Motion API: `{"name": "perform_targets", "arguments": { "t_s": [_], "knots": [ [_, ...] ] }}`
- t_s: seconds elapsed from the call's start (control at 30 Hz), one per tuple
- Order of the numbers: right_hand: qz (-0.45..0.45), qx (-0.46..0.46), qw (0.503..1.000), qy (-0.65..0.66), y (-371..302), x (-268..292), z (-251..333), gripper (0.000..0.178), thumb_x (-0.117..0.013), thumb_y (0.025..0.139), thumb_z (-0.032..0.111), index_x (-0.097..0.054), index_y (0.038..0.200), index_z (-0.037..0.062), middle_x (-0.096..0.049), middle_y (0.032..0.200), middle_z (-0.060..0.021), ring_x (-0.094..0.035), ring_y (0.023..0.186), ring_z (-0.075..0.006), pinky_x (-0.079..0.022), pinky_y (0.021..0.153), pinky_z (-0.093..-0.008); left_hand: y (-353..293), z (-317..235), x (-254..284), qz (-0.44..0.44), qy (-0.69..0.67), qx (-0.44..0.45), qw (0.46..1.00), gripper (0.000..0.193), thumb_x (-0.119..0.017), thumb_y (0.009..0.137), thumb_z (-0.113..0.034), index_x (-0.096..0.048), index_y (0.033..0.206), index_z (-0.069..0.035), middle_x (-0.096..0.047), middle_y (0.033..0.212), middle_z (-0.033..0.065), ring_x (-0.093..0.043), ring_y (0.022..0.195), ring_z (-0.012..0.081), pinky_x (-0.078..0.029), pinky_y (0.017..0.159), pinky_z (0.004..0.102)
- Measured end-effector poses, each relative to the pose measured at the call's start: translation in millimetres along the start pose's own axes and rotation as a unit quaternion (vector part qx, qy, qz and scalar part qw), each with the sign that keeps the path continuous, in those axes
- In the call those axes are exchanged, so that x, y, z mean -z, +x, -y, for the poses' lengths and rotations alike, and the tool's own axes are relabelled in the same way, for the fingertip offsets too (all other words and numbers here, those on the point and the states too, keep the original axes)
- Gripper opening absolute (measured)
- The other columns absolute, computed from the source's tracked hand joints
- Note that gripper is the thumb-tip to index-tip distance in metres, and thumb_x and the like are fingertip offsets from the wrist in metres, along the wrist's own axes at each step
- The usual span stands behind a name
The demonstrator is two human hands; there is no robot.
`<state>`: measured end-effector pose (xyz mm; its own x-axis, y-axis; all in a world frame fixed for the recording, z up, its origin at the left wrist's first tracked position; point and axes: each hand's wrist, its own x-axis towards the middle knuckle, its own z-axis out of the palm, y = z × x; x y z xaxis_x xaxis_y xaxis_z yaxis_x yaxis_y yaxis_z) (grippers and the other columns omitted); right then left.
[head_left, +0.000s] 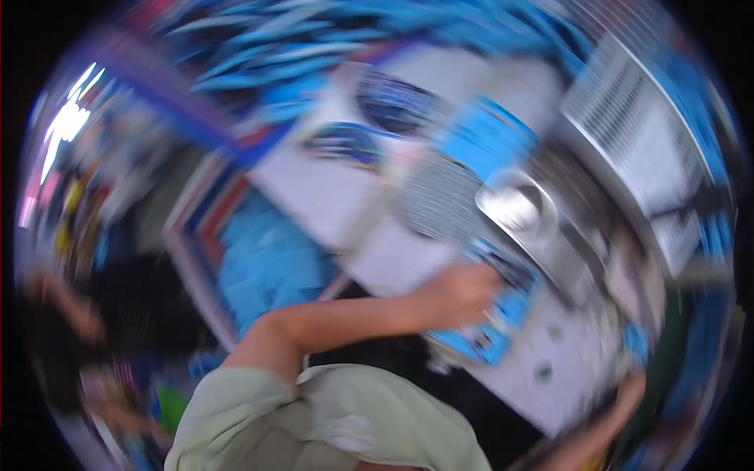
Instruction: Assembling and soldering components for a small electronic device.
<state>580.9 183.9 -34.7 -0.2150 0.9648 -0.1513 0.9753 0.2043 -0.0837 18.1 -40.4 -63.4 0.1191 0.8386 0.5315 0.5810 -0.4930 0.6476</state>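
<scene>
Motion blurs the whole picture. My left hand (465, 295) is curled over the table at the centre, fingers bent inward; whatever it may hold is hidden. Beneath and beside it lie flat light-blue pieces (514, 308) with small dark and pale marks, their kind too smeared to tell. My right hand (631, 390) is at the lower right by the table's edge, its fingers blurred. A small blue piece (635, 343) is just beyond it. Ahead of my left hand stands a shiny metal device (514, 206) with a rounded top, next to a grey ribbed piece (440, 196).
Left of my arm, a box-like tray (188, 259) holds blue pieces. A blue sheet (488, 140) and dark patterned pieces (397, 100) lie on the white table (314, 184). Blue pieces (283, 35) heap up at the back. Another person's arm (71, 306) shows at far left.
</scene>
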Motion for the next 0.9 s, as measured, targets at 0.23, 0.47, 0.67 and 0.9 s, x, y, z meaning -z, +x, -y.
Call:
{"name": "perform_targets", "arguments": {
  "t_s": [0.23,0.47,0.67,0.9],
  "knots": [
    [-0.341,0.15,0.926,0.059,3.6,1.8,123.9,0.026,-0.065,0.088,0.024,-0.074,0.096,0.0013,-0.071,0.09,-0.0242,-0.067,0.08,-0.0395,-0.053,0.079,-0.0484,2.2,-6.8,-3.7,-0.106,-0.003,0.037,0.994,0.016,-0.07,0.08,-0.012,-0.058,0.077,-0.001,-0.055,0.09,0.0146,-0.06,0.084,0.0347,-0.05,0.074,0.0465],
    [-0.319,0.272,0.885,0.2,4.7,24.1,288.1,0.028,-0.062,0.093,0.022,-0.069,0.108,0.0,-0.07,0.099,-0.0198,-0.066,0.086,-0.0322,-0.052,0.08,-0.0413,10.9,-6.1,-20.3,-0.162,-0.02,0.008,0.987,0.016,-0.072,0.079,-0.016,-0.064,0.086,-0.003,-0.057,0.092,0.0124,-0.06,0.091,0.0337,-0.05,0.077,0.0458],
    [-0.295,0.316,0.869,0.241,7.7,48.1,318.7,0.03,-0.059,0.098,0.02,-0.065,0.119,-0.0011,-0.07,0.107,-0.0161,-0.065,0.091,-0.026,-0.051,0.081,-0.0353,-6.9,-40.0,24.0,-0.254,0.055,-0.015,0.966,0.024,-0.073,0.077,-0.02,-0.066,0.096,-0.006,-0.058,0.098,0.0119,-0.06,0.093,0.0321,-0.051,0.078,0.0448],
    [-0.261,0.243,0.879,0.317,-13.8,96.1,282.5,0.035,-0.056,0.104,0.018,-0.06,0.131,-0.0024,-0.069,0.116,-0.0118,-0.064,0.096,-0.0187,-0.05,0.082,-0.0282,-9.6,-78.4,57.3,-0.212,-0.024,0.045,0.976,0.023,-0.071,0.085,-0.019,-0.065,0.102,-0.005,-0.059,0.101,0.013,-0.062,0.094,0.034,-0.052,0.078,0.0447]
  ]
}}
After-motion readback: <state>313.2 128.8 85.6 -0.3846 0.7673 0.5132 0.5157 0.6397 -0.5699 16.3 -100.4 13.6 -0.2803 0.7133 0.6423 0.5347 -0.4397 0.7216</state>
